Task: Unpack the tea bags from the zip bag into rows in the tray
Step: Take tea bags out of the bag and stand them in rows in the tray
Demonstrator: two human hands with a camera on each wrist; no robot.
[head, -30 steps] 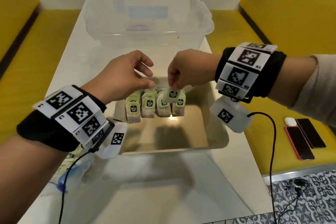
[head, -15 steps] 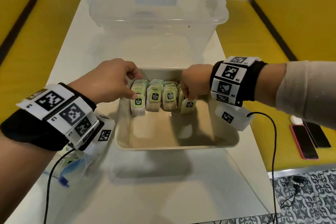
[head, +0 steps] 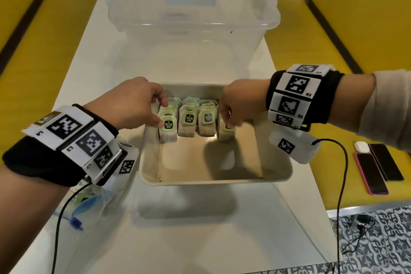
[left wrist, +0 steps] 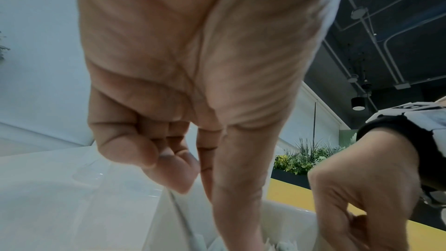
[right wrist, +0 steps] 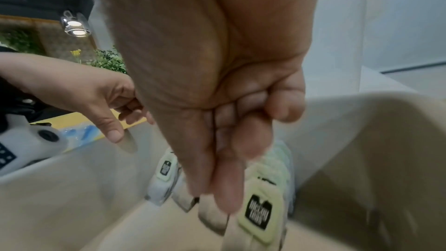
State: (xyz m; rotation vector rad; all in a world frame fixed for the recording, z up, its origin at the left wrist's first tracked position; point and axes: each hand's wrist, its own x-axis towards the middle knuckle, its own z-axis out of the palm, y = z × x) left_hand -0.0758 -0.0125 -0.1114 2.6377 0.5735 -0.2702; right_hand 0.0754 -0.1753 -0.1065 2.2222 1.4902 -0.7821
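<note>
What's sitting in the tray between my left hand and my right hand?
In the head view, two middle stacks of tea bags stand upright between the left hand and right hand, at the far end of the tray.

The left hand [left wrist: 193,83] filled most of the frame, palm toward the camera, its smaller fingers [left wrist: 166,161] curled in and its thumb [left wrist: 236,188] reaching down into the white tray [left wrist: 289,219]. Pale tea bag tops [left wrist: 284,245] showed at the bottom edge. The right hand [left wrist: 357,188] hung at the right, fingers bent downward, before a yellow seat [left wrist: 284,188] and green plants [left wrist: 304,157].
</note>
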